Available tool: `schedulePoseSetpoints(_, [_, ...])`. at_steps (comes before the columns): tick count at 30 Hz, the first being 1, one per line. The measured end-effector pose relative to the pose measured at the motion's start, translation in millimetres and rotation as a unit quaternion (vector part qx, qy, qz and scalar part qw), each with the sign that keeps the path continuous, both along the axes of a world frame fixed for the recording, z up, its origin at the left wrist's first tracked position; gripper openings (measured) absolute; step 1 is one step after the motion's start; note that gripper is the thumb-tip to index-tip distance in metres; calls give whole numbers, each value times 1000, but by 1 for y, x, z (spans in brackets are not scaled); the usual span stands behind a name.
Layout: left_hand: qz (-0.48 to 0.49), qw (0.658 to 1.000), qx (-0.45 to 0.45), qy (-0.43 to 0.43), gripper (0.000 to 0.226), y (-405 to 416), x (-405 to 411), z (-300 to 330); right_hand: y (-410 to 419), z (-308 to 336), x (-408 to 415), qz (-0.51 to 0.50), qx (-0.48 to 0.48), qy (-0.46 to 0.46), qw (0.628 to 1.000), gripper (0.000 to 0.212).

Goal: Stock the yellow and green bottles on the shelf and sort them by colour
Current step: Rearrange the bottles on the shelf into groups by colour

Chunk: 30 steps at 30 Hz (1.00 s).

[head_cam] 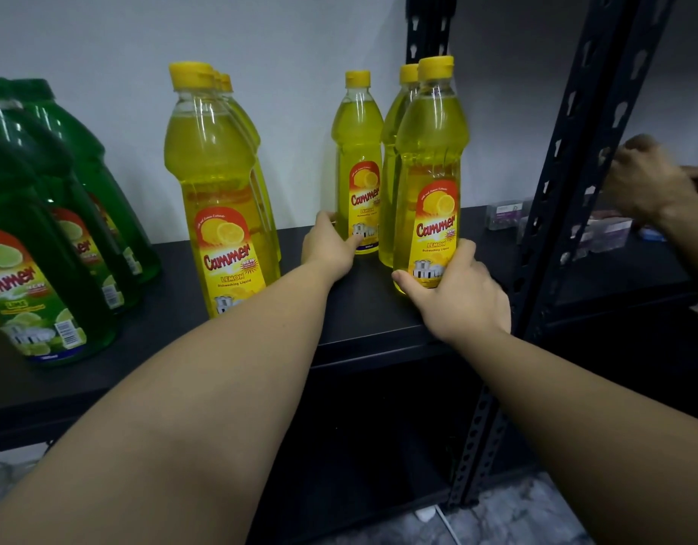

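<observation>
Bottles are standing in colour groups along the black shelf (363,324). Green bottles (60,238) are crowding the left end in a row running back to the wall. A yellow row (217,190) is lining up mid-shelf, one behind another. Further right, a lone yellow bottle (357,151) is standing near the wall, and the left hand (329,247) is wrapping its base, thumb across the label and fingers curled behind. Just to the right, the right hand (453,293) is closing round the bottom of the front bottle (432,171), thumb under the label; it is standing upright close to the shelf's front edge. Another yellow bottle (398,151) is sitting tight behind it, touching or nearly so.

A dark slotted upright (567,182) is rising immediately right of the right hand, hemming that side in. Beyond it, on the next bay, small boxes (599,230) are lying blurred, and another person's hand (646,179) is reaching among them; I cannot tell what it is holding.

Bare shelf is lying open between the yellow row and the lone bottle, and along the front edge under both forearms. Below, a darker lower shelf (379,446) is showing.
</observation>
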<state>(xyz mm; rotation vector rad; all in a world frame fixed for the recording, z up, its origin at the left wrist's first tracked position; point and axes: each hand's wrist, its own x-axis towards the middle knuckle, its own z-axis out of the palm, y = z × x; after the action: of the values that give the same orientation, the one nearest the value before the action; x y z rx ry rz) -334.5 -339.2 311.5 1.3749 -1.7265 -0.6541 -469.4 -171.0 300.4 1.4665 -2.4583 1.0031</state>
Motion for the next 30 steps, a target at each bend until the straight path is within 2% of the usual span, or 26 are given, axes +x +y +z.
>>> schedulePoseSetpoints(4, [0, 1000, -10, -12, 58, 1, -2, -1, 1, 1, 1, 2, 2, -1, 1000, 86])
schedulePoseSetpoints(7, [42, 997, -53, -28, 63, 8, -5, 2, 1, 1, 0, 2, -1, -3, 1000, 87])
schedulePoseSetpoints(9, [40, 994, -104, -10, 51, 15, -5, 4, 1, 0, 1, 2, -4, -5, 1000, 86])
schedulePoseSetpoints(11, [-26, 992, -125, 3, 39, 20, -7, 3, 1, 0, 1, 0, -8, -6, 1000, 85])
schedulePoseSetpoints(14, [-127, 985, -113, -3, 51, 23, -10, 1, 2, 1, 2, 0, -9, -3, 1000, 85])
schedulePoseSetpoints(17, [-166, 982, -95, 0, 61, 20, -12, 1, 2, 1, 2, 0, -12, 0, 1000, 85])
schedulePoseSetpoints(25, [-172, 982, -82, 9, 59, 21, -10, -1, 1, 1, 2, -3, -14, -1, 1000, 87])
schedulePoseSetpoints(30, [-163, 984, -30, 61, 63, 22, -1, -3, 1, 0, 1, -1, -18, 0, 1000, 86])
